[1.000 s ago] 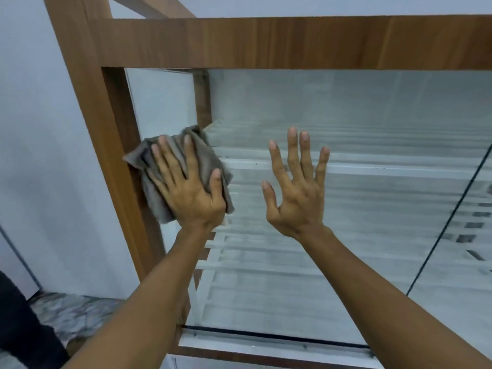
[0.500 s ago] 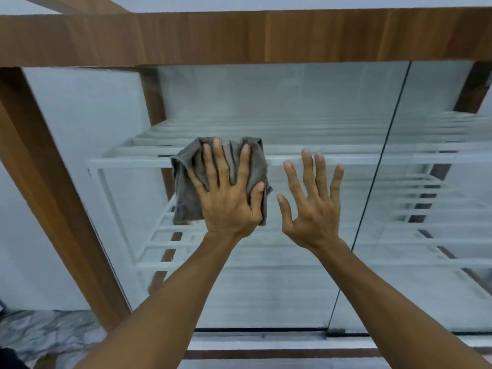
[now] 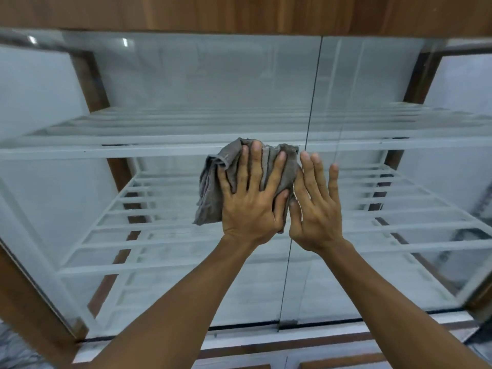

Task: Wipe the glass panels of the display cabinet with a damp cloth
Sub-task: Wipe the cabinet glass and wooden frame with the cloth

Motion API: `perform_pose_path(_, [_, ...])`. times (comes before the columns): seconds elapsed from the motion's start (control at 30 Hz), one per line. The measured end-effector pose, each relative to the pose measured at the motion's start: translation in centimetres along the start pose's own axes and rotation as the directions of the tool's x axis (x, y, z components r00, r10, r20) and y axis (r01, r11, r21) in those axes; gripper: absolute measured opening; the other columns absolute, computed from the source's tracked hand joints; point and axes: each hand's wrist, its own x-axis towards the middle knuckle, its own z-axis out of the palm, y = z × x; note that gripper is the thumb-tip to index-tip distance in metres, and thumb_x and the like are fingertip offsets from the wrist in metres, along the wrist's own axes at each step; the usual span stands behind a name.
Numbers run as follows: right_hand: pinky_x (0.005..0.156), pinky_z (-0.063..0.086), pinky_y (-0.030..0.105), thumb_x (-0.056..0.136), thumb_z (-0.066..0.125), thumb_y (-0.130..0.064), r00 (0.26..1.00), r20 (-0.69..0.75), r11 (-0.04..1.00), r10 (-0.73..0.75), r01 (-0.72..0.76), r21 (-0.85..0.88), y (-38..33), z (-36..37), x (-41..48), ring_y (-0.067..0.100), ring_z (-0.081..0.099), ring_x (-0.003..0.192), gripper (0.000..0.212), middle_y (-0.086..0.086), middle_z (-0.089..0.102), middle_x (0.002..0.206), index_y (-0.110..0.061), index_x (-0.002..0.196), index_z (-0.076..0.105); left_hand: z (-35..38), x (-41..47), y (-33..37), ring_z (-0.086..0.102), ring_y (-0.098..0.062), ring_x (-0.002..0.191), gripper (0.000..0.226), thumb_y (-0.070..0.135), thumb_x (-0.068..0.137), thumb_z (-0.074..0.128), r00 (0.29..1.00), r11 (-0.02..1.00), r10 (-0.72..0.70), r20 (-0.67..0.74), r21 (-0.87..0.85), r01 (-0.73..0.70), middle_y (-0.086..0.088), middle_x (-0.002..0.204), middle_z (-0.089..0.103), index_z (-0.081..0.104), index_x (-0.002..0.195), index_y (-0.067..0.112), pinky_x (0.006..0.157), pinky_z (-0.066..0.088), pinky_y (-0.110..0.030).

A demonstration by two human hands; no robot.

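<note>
A wood-framed display cabinet (image 3: 239, 14) fills the view, with two glass panels meeting at a dark vertical seam. My left hand (image 3: 253, 201) presses a crumpled grey cloth (image 3: 210, 187) flat against the left glass panel (image 3: 133, 195), fingers spread and straight, just left of the seam. My right hand (image 3: 316, 209) lies flat with straight fingers on the right glass panel (image 3: 399, 182), right beside the cloth. Most of the cloth is hidden under my left hand.
White slatted shelves (image 3: 165, 150) sit inside the cabinet behind the glass. Wooden uprights (image 3: 34, 302) frame both sides, and a bottom rail (image 3: 319, 328) carries the panels. A patch of marbled floor (image 3: 10, 352) shows at lower left.
My left hand slid the cloth rightward across the left panel, from the wooden upright to the seam. The view shifted right with it. My right hand stayed flat on the glass.
</note>
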Motion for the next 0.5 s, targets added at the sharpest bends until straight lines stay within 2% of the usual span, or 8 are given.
perform_pose_path(0.1, [0.126, 0.007, 0.062, 0.093, 0.041, -0.009, 0.996, -0.058, 0.995, 0.069, -0.064, 0.075, -1.1, 0.6, -0.2, 0.032, 0.012, 0.158, 0.059, 0.027, 0.031, 0.16, 0.014, 0.147, 0.039, -0.1, -0.5, -1.2, 0.012, -0.032, 0.159, 0.063, 0.044, 0.104, 0.047, 0.993, 0.993, 0.116, 0.001, -0.019, -0.116, -0.014, 0.168, 0.013, 0.031, 0.161, 0.022, 0.127, -0.001, -0.059])
perform_pose_path(0.17, [0.125, 0.005, 0.067, 0.09, 0.042, -0.011, 0.988, -0.092, 0.986, 0.127, -0.116, 0.12, -2.7, 1.2, -0.3, 0.038, 0.015, 0.156, 0.062, 0.032, 0.032, 0.158, 0.016, 0.146, 0.039, -0.3, -0.9, -2.9, 0.017, -0.033, 0.159, 0.062, 0.044, 0.104, 0.049, 0.983, 0.982, 0.183, -0.005, -0.045, -0.183, -0.013, 0.168, 0.017, 0.034, 0.16, 0.022, 0.127, 0.004, -0.059])
perform_pose_path(0.23, [0.123, 0.003, 0.069, 0.088, 0.042, -0.015, 0.986, -0.093, 0.982, 0.142, -0.128, 0.136, -4.3, 1.8, -0.2, 0.04, 0.016, 0.155, 0.067, 0.033, 0.031, 0.158, 0.014, 0.148, 0.035, -0.8, -1.5, -4.9, 0.018, -0.032, 0.158, 0.06, 0.044, 0.104, 0.049, 0.984, 0.98, 0.177, -0.021, -0.092, -0.179, -0.014, 0.167, 0.021, 0.037, 0.158, 0.021, 0.127, 0.009, -0.061])
perform_pose_path(0.33, [0.124, 0.001, 0.067, 0.09, 0.043, -0.018, 0.996, -0.029, 0.991, 0.085, -0.082, 0.106, -6.7, 2.7, 0.0, 0.033, 0.008, 0.158, 0.07, 0.029, 0.028, 0.161, 0.005, 0.154, 0.028, -1.7, -2.7, -8.4, 0.008, -0.03, 0.16, 0.061, 0.042, 0.102, 0.051, 0.994, 0.985, 0.107, -0.028, -0.136, -0.11, -0.017, 0.165, 0.024, 0.04, 0.156, 0.019, 0.126, 0.007, -0.062])
perform_pose_path(0.4, [0.124, 0.001, 0.068, 0.096, 0.043, -0.021, 0.999, -0.015, 0.99, 0.042, -0.04, 0.133, -9.9, 4.4, 1.5, 0.033, 0.007, 0.158, 0.066, 0.026, 0.026, 0.163, -0.002, 0.157, 0.026, -3.4, -3.6, -12.4, 0.007, -0.028, 0.161, 0.062, 0.046, 0.102, 0.049, 0.997, 0.997, 0.08, -0.022, -0.019, -0.08, -0.017, 0.166, 0.024, 0.039, 0.157, 0.021, 0.127, 0.003, -0.058])
perform_pose_path(0.5, [0.119, -0.005, 0.074, 0.102, 0.043, -0.035, 0.996, 0.018, 0.996, 0.084, -0.085, 0.039, -12.1, 5.8, 2.7, 0.038, 0.01, 0.156, 0.062, 0.025, 0.019, 0.164, -0.01, 0.158, 0.031, -4.5, -4.5, -15.9, 0.007, -0.027, 0.161, 0.064, 0.051, 0.102, 0.046, 0.997, 0.995, 0.078, -0.003, 0.062, -0.078, -0.016, 0.167, 0.022, 0.037, 0.158, 0.023, 0.127, 0.002, -0.057])
